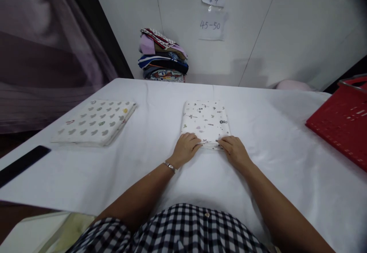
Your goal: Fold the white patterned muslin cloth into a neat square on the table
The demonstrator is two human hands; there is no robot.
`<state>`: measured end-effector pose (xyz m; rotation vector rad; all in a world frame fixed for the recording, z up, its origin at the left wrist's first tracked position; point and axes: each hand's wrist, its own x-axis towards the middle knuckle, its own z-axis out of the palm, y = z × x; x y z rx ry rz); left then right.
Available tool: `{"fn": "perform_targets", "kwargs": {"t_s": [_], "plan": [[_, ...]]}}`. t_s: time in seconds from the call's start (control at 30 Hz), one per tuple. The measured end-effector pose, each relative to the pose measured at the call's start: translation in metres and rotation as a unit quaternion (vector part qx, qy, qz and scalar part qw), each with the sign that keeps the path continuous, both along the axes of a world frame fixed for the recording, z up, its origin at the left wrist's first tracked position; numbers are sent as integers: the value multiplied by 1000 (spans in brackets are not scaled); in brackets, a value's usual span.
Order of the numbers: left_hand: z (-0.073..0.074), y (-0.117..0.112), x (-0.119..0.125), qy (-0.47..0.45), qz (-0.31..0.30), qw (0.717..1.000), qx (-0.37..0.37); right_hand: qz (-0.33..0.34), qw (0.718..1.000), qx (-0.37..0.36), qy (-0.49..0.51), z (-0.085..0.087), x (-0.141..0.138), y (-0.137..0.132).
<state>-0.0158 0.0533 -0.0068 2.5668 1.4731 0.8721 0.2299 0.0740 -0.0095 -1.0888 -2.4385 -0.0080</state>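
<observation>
In front of me lies a folded white cloth (205,119) with small printed figures, flat on the white-covered table (160,130). Its near left corner is pinched by my left hand (187,146), which has a bracelet at the wrist. At the near right corner my right hand (234,150) grips the same edge, thumb and fingers closed on the layers. The layers show along the near edge between both hands. Off to the left rests another folded cloth (94,123), white with grey mushroom-like prints, touched by neither hand.
A black flat object (24,165) lies at the table's left edge. On the right stands a red plastic basket (341,119). Behind the far edge is a stack of folded fabrics (163,59) against the wall, where paper signs (212,25) hang. A purplish curtain (48,54) hangs at left.
</observation>
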Motion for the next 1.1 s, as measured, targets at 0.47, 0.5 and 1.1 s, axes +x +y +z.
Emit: {"fn": "perform_targets", "kwargs": {"t_s": [0.47, 0.5, 1.1], "plan": [[-1, 0, -7, 22, 22, 999, 10, 11, 1000, -9, 6, 4, 1, -3], [-1, -1, -7, 20, 19, 1000, 11, 15, 1000, -11, 4, 4, 1, -4], [-2, -6, -8, 28, 16, 999, 23, -23, 999, 31, -11, -4, 10, 1]]}}
